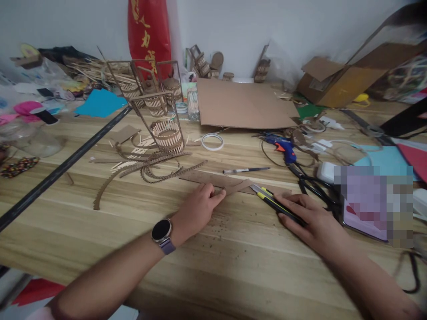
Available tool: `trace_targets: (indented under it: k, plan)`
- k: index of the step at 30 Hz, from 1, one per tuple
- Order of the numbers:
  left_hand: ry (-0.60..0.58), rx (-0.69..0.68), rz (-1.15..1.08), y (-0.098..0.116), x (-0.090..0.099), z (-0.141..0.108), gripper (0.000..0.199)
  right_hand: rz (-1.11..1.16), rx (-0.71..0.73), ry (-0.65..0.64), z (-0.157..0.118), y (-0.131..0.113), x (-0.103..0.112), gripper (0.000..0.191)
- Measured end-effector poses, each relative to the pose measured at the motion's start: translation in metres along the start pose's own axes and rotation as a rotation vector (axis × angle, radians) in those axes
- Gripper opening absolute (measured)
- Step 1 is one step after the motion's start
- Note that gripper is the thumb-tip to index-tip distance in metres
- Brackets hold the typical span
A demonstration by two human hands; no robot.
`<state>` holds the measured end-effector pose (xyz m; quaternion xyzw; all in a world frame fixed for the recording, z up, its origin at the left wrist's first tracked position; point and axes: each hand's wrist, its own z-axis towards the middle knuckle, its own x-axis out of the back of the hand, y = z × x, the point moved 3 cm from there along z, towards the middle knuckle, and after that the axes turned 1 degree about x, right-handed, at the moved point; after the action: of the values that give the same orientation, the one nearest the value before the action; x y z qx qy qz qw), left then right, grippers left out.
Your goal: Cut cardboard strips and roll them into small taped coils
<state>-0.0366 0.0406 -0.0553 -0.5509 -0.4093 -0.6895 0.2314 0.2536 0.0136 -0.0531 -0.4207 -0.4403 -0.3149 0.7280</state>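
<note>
My left hand (198,206), with a watch on its wrist, presses its fingers on a strip of brown cardboard (213,178) lying on the table. My right hand (307,220) is closed round a yellow and black utility knife (267,198). The knife's blade points left and touches or nearly touches the right part of the cardboard. A dark pen (247,170) lies just beyond the strip. Curled, notched cardboard strips (150,171) are to the left of the pieces under my left hand. Small dark crumbs are scattered near my hands.
Small stick-sided baskets (167,133) stand at the back left. A large cardboard sheet (247,104) lies at the back, with a tape ring (212,142) before it. To the right are a blue glue gun (283,149), black scissors (316,189) and a cardboard box (353,80).
</note>
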Motion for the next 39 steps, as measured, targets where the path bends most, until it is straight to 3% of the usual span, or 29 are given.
trace_targets:
  k: [5, 10, 14, 18, 19, 21, 23, 25, 39]
  plan:
    - [0.006, 0.013, -0.003, 0.002, 0.001, 0.000, 0.046, 0.007, 0.012, -0.015, -0.002, -0.007, 0.000, 0.040]
    - [-0.081, 0.013, 0.061, 0.021, 0.001, -0.006, 0.044, -0.006, -0.001, -0.038, 0.004, -0.012, 0.000, 0.040]
    - [-0.158, -0.115, 0.026, 0.031, 0.013, -0.001, 0.033, 0.011, 0.020, -0.035, 0.008, -0.012, 0.001, 0.040]
    - [-0.184, -0.284, 0.045, 0.016, 0.030, 0.031, 0.012, 0.035, 0.024, -0.060, 0.010, -0.009, 0.001, 0.040]
    - [-0.192, -0.332, 0.043, 0.011, 0.033, 0.041, 0.016, 0.041, 0.024, -0.065, 0.011, -0.008, 0.001, 0.040]
    - [-0.234, -0.439, 0.047, 0.005, 0.035, 0.063, 0.045, 0.049, 0.020, -0.069, 0.011, -0.008, 0.001, 0.040]
    - [-0.340, -0.511, 0.042, 0.002, 0.032, 0.080, 0.078, 0.053, 0.014, -0.071, 0.011, -0.007, 0.000, 0.041]
    - [-0.426, -0.542, 0.043, 0.004, 0.029, 0.092, 0.092, 0.052, 0.010, -0.070, 0.011, -0.007, 0.000, 0.041]
    - [-0.491, -0.506, 0.128, 0.007, 0.027, 0.098, 0.097, 0.015, 0.041, -0.082, 0.008, -0.009, 0.002, 0.040]
